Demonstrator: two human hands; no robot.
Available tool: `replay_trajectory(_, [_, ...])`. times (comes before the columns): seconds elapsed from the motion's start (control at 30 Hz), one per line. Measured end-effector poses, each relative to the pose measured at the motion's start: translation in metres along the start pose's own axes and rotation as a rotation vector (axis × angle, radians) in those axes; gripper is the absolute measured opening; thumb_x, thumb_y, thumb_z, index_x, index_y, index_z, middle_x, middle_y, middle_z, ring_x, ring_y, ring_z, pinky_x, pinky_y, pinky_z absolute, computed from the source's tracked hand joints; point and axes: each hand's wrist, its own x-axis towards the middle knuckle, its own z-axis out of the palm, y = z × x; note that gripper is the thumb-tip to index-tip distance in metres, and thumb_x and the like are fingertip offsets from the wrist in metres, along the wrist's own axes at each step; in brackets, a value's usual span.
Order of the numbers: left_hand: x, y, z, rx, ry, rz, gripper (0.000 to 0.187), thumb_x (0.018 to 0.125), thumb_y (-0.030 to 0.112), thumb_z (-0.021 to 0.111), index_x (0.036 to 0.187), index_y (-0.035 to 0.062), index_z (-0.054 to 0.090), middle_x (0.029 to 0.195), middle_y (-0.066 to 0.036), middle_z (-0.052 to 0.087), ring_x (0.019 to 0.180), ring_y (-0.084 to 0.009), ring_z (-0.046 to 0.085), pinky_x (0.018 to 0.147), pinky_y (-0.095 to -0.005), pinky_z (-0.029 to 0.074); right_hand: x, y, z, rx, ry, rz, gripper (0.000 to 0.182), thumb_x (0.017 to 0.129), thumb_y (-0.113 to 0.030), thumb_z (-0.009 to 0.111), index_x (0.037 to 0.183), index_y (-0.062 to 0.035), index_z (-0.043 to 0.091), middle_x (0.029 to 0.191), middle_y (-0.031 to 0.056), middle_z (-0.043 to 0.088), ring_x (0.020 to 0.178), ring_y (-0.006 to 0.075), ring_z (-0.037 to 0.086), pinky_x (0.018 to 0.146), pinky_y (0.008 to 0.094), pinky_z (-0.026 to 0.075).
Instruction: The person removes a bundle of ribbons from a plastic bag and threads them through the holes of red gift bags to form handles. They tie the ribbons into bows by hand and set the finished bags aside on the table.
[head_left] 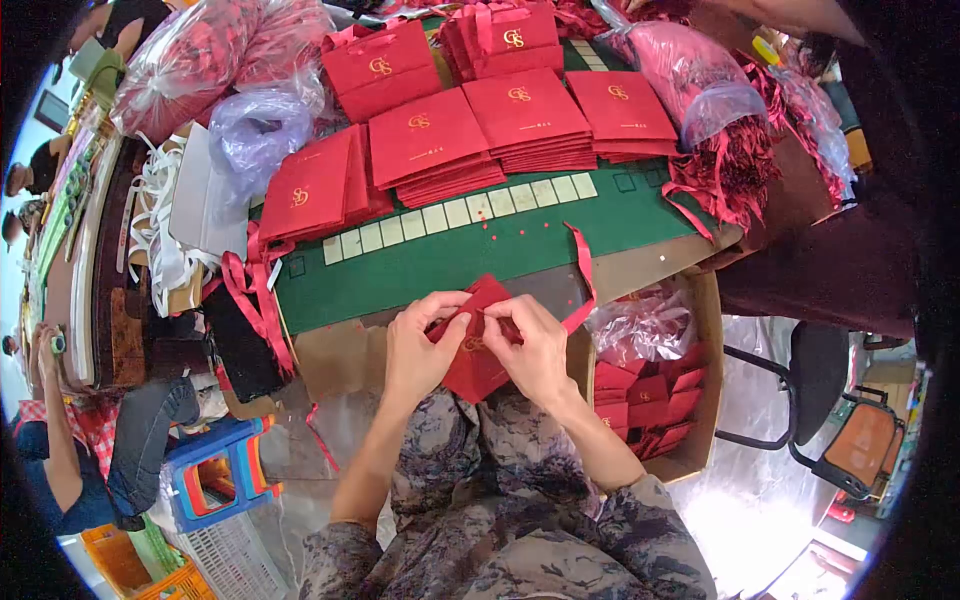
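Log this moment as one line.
left hand: holding red gold-printed paper bag | right hand: holding same bag | ahead: stacked red bags on green table covering | right side: open brown cardboard box

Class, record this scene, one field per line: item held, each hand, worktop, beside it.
Item held: small red paper bag with gold lettering, above the lap
Left hand: fingers on the bag's upper part
Right hand: fingers also on its upper part
Worktop: green mat with pale rectangles, bearing stacked red gold-lettered bags; a red fabric ribbon crosses its near edge
Beside worktop: open brown cardboard box holding red paper items and crumpled clear plastic
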Motion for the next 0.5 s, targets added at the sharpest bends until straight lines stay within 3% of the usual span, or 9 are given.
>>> replay_trajectory(0.13, [0.000, 0.000, 0.001, 0.019, 0.009, 0.024, 0.019, 0.088, 0.001, 0.066, 0.107, -0.0015, 0.068, 0.094, -0.006, 0.073, 0.086, -0.0101, 0.067, 0.078, -0.0250, 0.052, 0.003, 0.000, 0.000, -0.043, -0.012, -0.056, 0.017, 0.076, 0.002, 0.072, 0.089, -0.0039, 0.063, 0.077, 0.0084, 0.061, 0.062, 0.0209, 0.060, 0.055, 0.0320, 0.047])
replay_trajectory(0.3, [-0.004, 0.014, 0.007, 0.280, 0.099, 0.115, 0.021, 0.083, 0.003, 0.069, 0.103, 0.0059, 0.072, 0.089, -0.013, 0.072, 0.081, -0.0216, 0.070, 0.075, -0.0312, 0.054, 0.008, -0.003, -0.002, -0.070, -0.031, -0.039, 0.018, 0.074, 0.002, 0.072, 0.086, -0.0038, 0.061, 0.075, 0.0081, 0.059, 0.061, 0.0212, 0.059, 0.055, 0.0331, 0.047])
replay_trajectory(0.5, [-0.006, 0.021, 0.013, 0.372, 0.151, 0.192, 0.020, 0.083, 0.005, 0.069, 0.102, 0.0104, 0.073, 0.084, -0.013, 0.070, 0.077, -0.0283, 0.067, 0.072, -0.0370, 0.052, 0.010, -0.005, 0.001, -0.077, -0.055, 0.029, 0.016, 0.074, -0.001, 0.071, 0.084, -0.0029, 0.058, 0.074, 0.0095, 0.059, 0.061, 0.0228, 0.059, 0.055, 0.0344, 0.048])
